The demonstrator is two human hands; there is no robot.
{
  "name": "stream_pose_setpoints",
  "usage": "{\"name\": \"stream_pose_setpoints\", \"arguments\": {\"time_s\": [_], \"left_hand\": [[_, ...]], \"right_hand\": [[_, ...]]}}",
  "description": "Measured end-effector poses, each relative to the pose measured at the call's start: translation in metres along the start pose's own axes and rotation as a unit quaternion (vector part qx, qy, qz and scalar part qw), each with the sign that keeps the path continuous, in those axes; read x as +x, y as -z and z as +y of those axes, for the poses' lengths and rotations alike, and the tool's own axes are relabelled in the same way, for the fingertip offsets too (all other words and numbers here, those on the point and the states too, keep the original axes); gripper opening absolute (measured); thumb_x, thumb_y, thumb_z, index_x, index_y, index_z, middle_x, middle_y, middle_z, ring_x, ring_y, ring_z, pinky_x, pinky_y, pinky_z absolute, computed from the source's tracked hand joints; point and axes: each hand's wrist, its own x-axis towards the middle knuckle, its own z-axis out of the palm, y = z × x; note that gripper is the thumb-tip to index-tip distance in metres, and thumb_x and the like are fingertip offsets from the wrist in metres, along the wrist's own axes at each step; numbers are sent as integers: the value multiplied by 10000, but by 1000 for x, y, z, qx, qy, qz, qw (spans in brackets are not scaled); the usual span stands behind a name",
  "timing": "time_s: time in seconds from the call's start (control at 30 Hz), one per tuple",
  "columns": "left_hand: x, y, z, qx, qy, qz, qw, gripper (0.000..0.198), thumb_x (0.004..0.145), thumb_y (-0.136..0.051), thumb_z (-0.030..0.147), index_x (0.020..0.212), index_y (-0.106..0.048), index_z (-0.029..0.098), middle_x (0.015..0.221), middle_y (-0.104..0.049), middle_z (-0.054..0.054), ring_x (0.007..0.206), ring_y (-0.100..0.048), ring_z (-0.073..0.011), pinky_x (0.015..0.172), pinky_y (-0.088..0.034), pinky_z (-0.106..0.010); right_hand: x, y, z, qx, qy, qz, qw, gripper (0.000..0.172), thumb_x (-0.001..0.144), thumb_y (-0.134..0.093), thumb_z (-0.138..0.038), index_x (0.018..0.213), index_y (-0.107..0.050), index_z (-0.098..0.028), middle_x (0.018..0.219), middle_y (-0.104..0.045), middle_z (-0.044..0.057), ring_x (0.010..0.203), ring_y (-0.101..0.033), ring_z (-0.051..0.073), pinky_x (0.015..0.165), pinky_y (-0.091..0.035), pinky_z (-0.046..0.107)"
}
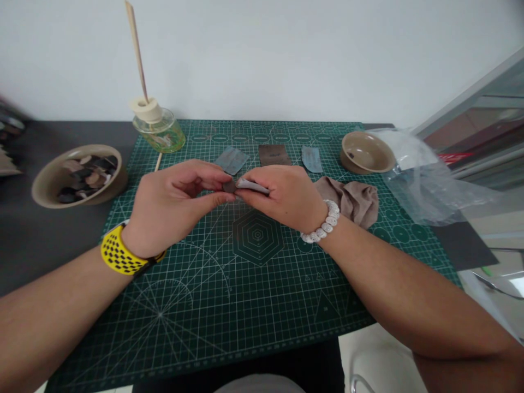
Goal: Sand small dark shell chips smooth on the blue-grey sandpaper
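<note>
Over the middle of the green cutting mat (196, 305), my two hands meet. My left hand (176, 202) pinches a small dark brown piece (228, 187) between thumb and fingertips. In my right hand (282, 191) is a folded strip of sandpaper (252, 186), greyish on the visible side, with its end touching or very close to the brown piece. Behind the hands lie a grey-blue sandpaper piece (232, 160), a brown sandpaper piece (275, 154) and another grey-blue piece (312, 159). A crumpled brown cloth (352, 199) rests beside my right wrist.
At the left stands a tan bowl (45, 191) holding several dark and light brown pieces. A reed diffuser bottle (161, 131) is at the back left. Toward the back right sits another tan bowl (347, 161) with a small dark bit inside, next to a clear plastic bag (438, 191).
</note>
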Motion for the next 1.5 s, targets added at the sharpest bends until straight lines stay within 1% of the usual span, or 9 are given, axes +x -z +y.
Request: {"name": "stream_pose_setpoints", "arguments": {"time_s": [0.17,0.43,0.57,0.7,0.9,1.03,1.13,1.3,1.5], "left_hand": [[0,0,1,1,6,-12,1000,119,781,-939,267,864,-864,307,984,-870,0,885,-821,-221,873,-713,-386],[-2,1,1,9,7,-18,1000,122,800,-931,281,863,-849,347,1022,-863,8,919,-826,-226,899,-707,-388],[-1,1,1,17,-8,-25,1000,104,812,-933,329,860,-841,334,1003,-858,-9,907,-821,-235,888,-703,-418],[-1,0,0,17,2,-29,999,99,812,-914,323,865,-835,346,997,-855,2,895,-808,-224,887,-693,-406],[-2,0,0,19,2,-32,999,151,812,-907,328,953,-861,353,1034,-862,-6,887,-801,-233,886,-696,-419],[-4,1,2,17,1,-36,999,120,822,-903,317,925,-863,364,1032,-859,9,894,-795,-223,887,-692,-405],[-3,2,1,10,-10,-38,999,123,830,-915,300,920,-861,365,1026,-853,17,883,-789,-208,872,-684,-386],[-1,3,-6,10,-44,-47,998,130,855,-886,256,951,-853,337,1032,-850,8,884,-793,-210,845,-689,-385],[0,3,-8,-7,-51,-50,997,155,805,-923,214,916,-859,302,1006,-859,5,849,-799,-189,803,-693,-334]], "right_hand": [[1,1,0,14,9,-14,1000,209,1105,-652,-324,1028,-784,-182,993,-814,52,909,-693,206,785,-365,309],[2,2,-2,-28,15,-34,999,233,1092,-645,-308,908,-745,-206,839,-725,19,782,-586,190,735,-306,328],[2,1,-3,-52,42,-25,997,196,1064,-644,-259,914,-760,-206,846,-732,33,817,-591,207,757,-328,335],[1,1,-3,-66,62,-17,996,228,1069,-609,-246,922,-778,-204,846,-746,42,822,-597,210,764,-333,344],[-1,1,-2,-52,74,15,996,283,1053,-603,-255,807,-738,-221,767,-709,27,772,-570,201,736,-324,350],[-2,-1,-1,-43,89,30,995,320,1056,-589,-251,774,-737,-216,759,-722,30,770,-586,197,744,-347,348],[-2,-2,0,-49,80,24,995,306,1062,-589,-254,830,-785,-209,814,-766,44,808,-623,206,762,-368,344],[0,0,0,-61,62,-12,996,281,1097,-590,-266,1020,-847,-183,902,-806,69,858,-666,222,792,-399,339],[1,2,2,-64,98,-24,993,289,1113,-584,-247,988,-833,-171,901,-819,79,862,-680,226,834,-422,353]]}}
